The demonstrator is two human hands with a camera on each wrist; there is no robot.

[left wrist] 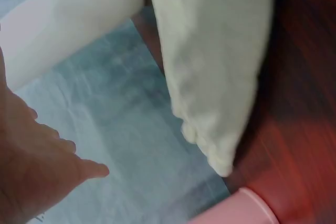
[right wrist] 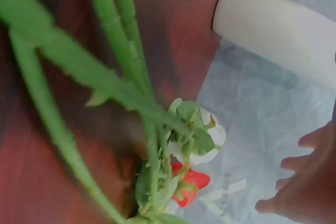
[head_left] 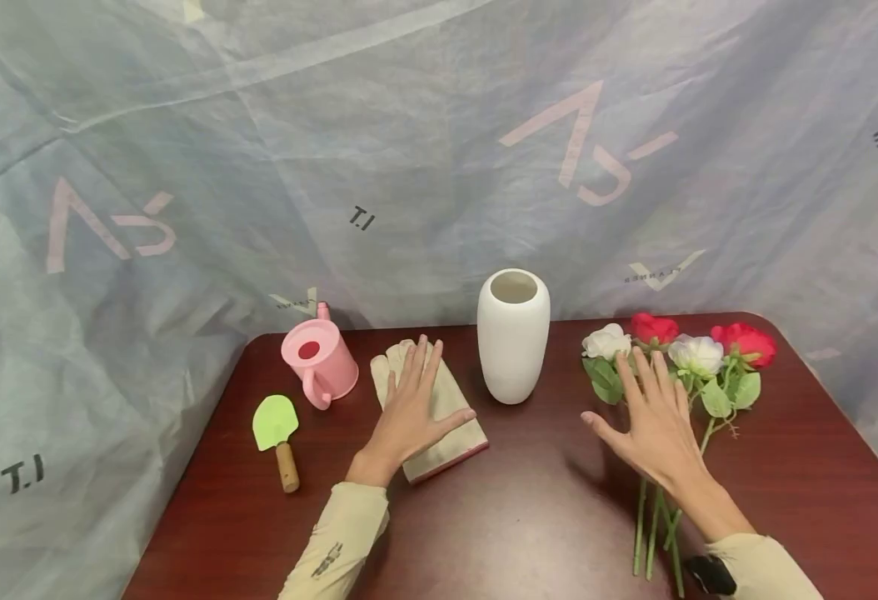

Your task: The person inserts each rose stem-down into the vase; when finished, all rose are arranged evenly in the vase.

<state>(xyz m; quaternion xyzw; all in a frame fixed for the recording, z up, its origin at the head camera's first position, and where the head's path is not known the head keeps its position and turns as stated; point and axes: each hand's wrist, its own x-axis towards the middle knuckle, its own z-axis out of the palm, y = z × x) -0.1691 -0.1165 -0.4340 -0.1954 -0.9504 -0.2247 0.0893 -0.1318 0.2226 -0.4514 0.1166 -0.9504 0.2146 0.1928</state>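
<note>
My left hand, fingers spread, is over a pair of cream work gloves with a red cuff edge; in the left wrist view the gloves lie beside the hand. With fingers straight and thumb out, my right hand overlaps a bunch of artificial roses in the head view. The bunch has red roses and white roses, with long green stems toward the front edge. Those stems show large in the right wrist view. Neither hand grips anything. Between the hands, farther back, a white vase stands upright.
A pink watering can stands at the back left of the dark red wooden table. In front of it lies a small trowel with a green blade and wooden handle. Grey printed sheeting hangs behind the table.
</note>
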